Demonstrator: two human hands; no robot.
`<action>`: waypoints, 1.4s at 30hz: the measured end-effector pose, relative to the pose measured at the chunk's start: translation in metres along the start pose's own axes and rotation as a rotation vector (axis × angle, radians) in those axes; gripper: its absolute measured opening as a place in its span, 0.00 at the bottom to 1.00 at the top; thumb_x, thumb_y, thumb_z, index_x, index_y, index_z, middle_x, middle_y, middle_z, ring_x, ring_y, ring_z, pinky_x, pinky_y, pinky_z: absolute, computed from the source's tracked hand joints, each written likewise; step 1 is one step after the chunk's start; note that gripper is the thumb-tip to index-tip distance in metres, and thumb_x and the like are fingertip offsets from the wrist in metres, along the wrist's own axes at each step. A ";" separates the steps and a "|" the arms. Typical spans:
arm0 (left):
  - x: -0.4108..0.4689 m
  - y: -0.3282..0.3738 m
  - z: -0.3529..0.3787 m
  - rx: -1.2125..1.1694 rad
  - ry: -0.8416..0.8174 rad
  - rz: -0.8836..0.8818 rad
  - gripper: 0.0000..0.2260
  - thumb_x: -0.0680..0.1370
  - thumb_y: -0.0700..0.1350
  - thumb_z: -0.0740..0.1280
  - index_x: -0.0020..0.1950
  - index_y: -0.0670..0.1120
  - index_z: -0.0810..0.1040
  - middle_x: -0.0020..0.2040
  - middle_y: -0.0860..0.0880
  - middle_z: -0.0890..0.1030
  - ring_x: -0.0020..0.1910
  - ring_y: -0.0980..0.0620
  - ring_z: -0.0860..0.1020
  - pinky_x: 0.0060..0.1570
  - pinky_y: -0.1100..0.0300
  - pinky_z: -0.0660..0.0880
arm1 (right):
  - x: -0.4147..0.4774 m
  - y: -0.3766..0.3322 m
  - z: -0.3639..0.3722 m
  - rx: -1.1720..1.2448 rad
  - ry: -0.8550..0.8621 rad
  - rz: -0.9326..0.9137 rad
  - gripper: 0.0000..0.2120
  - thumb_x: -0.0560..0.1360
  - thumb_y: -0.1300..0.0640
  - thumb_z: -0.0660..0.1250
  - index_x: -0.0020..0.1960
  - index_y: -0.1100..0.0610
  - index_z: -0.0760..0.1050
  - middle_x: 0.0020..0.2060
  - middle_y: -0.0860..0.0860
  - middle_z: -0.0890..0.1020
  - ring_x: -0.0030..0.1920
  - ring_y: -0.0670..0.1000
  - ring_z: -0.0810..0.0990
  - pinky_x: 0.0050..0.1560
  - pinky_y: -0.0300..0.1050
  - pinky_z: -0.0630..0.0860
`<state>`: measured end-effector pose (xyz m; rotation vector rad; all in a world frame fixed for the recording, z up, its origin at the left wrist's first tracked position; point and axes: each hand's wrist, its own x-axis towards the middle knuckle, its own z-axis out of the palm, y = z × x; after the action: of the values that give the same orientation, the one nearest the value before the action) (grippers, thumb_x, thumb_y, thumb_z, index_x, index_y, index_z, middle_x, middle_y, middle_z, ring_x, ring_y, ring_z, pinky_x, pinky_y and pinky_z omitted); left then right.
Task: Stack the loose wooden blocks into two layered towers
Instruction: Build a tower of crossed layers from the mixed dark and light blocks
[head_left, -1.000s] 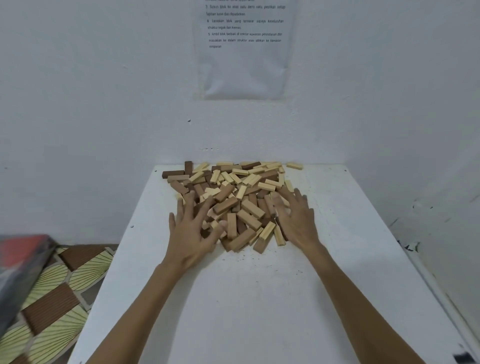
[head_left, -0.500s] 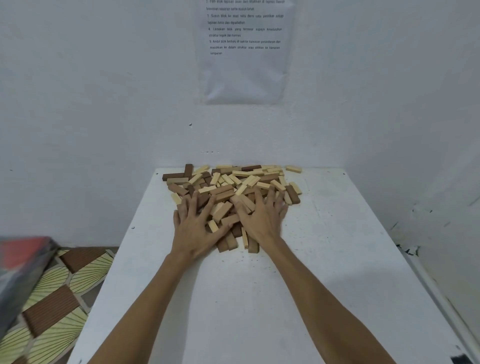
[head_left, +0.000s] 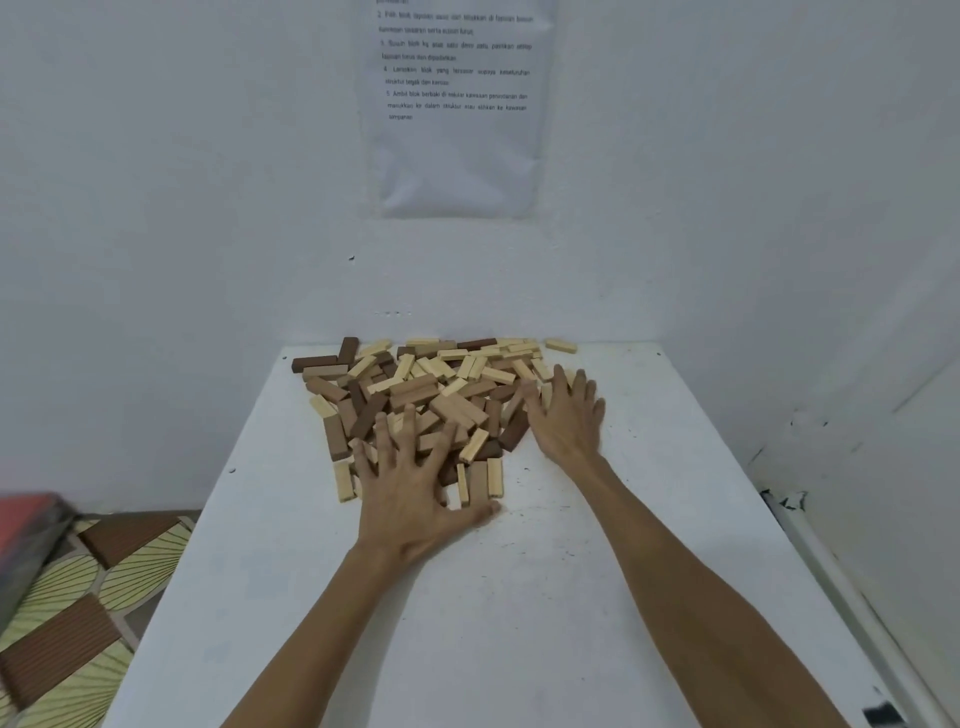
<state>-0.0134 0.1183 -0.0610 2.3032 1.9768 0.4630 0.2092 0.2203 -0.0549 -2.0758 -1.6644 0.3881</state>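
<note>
A loose pile of wooden blocks (head_left: 431, 387), pale, tan and dark brown, lies at the far end of the white table (head_left: 519, 623). My left hand (head_left: 410, 483) lies flat on the pile's near edge with fingers spread straight over several blocks. My right hand (head_left: 566, 415) rests flat against the pile's right side, fingers straight and spread. Neither hand holds a block. No tower stands anywhere.
The table's far edge meets a white wall with a printed sheet (head_left: 457, 104) taped above. One pale block (head_left: 561, 345) lies apart at the back right. A patterned floor (head_left: 78, 597) and a red-grey object (head_left: 26, 530) show at the left.
My right hand has slid from the pile's middle out to its right side. My left hand has moved nearer and rightward over the front blocks, and the pile has spread toward me.
</note>
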 end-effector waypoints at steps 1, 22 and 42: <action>0.001 0.000 0.001 0.007 0.000 0.000 0.50 0.65 0.86 0.51 0.82 0.66 0.46 0.83 0.49 0.36 0.80 0.40 0.29 0.75 0.33 0.32 | 0.002 0.001 0.003 -0.005 -0.018 -0.031 0.36 0.83 0.34 0.46 0.83 0.54 0.54 0.82 0.62 0.52 0.82 0.65 0.48 0.80 0.64 0.46; -0.037 0.009 -0.012 -0.119 0.325 0.399 0.15 0.77 0.52 0.69 0.64 0.57 0.83 0.76 0.49 0.70 0.78 0.46 0.64 0.75 0.35 0.55 | -0.081 0.046 -0.016 0.099 0.102 -0.584 0.12 0.79 0.53 0.65 0.60 0.50 0.81 0.65 0.48 0.78 0.69 0.53 0.70 0.64 0.54 0.76; -0.041 0.010 -0.003 -0.086 0.285 0.408 0.13 0.75 0.50 0.71 0.57 0.48 0.85 0.52 0.54 0.84 0.60 0.48 0.76 0.71 0.43 0.65 | -0.085 0.054 -0.030 -0.023 0.075 -0.400 0.31 0.80 0.42 0.65 0.79 0.51 0.63 0.65 0.51 0.74 0.65 0.54 0.72 0.50 0.49 0.79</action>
<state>-0.0099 0.0761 -0.0628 2.7116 1.5319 0.9327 0.2499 0.1234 -0.0616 -1.6903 -1.9850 0.1570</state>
